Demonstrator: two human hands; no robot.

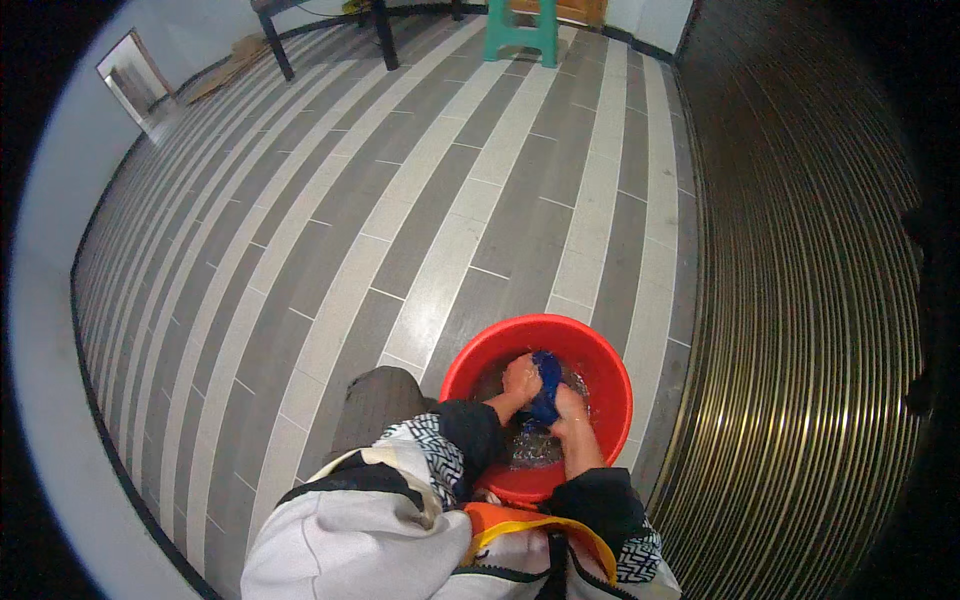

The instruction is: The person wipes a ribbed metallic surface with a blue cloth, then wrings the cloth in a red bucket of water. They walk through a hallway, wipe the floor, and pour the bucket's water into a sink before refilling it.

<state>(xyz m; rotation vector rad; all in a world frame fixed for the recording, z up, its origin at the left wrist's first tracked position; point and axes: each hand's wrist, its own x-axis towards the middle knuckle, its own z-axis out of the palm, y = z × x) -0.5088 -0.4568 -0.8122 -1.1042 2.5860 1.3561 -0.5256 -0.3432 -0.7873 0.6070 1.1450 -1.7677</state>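
A red plastic basin (616, 375) holding water (536, 450) stands on the floor right in front of me. Bunched up inside it is a wet dark blue cloth (547, 382). My left hand (521, 379) grips its upper part from the left. On the lower right of the cloth, my right hand (571, 409) has its fingers closed. The fingertips of both hands are partly hidden by the fabric. The water around the hands is splashing and rippled.
Striped grey floor tiles (450, 247) spread ahead. A ribbed metal shutter (795, 300) runs along my right. At the back are a green plastic stool (523, 37) and a dark-legged table (384, 34). Flattened cardboard (229, 71) lies by the left wall.
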